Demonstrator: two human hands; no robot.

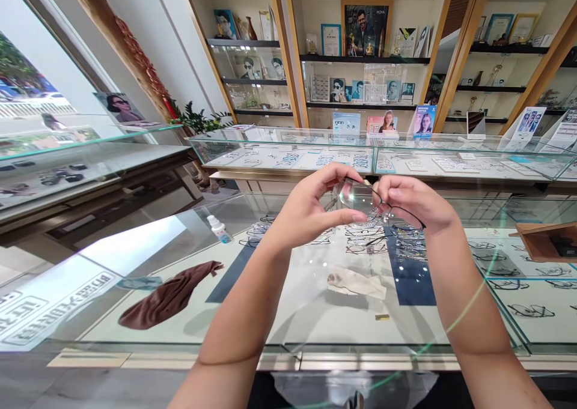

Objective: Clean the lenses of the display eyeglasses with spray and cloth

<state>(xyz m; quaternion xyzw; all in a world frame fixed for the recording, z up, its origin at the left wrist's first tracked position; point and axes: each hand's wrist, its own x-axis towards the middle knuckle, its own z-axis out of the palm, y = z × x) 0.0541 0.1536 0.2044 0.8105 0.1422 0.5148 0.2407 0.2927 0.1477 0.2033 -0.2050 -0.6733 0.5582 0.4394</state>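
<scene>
A pair of thin-rimmed eyeglasses (360,197) is held up above a glass display counter (288,313). My left hand (311,214) pinches the lens from the left, thumb below and fingers curled over the top. My right hand (412,202) grips the frame from the right, and a black temple arm (408,215) runs along under its fingers. Below the hands a small white cleaning cloth (356,281) lies on the counter glass.
A brown cloth (169,298) and a small white spray bottle (219,229) lie on the counter at left. Rows of glasses show inside the case. A wooden tray (541,241) sits at right. Another glass counter (378,151) and shelving stand behind.
</scene>
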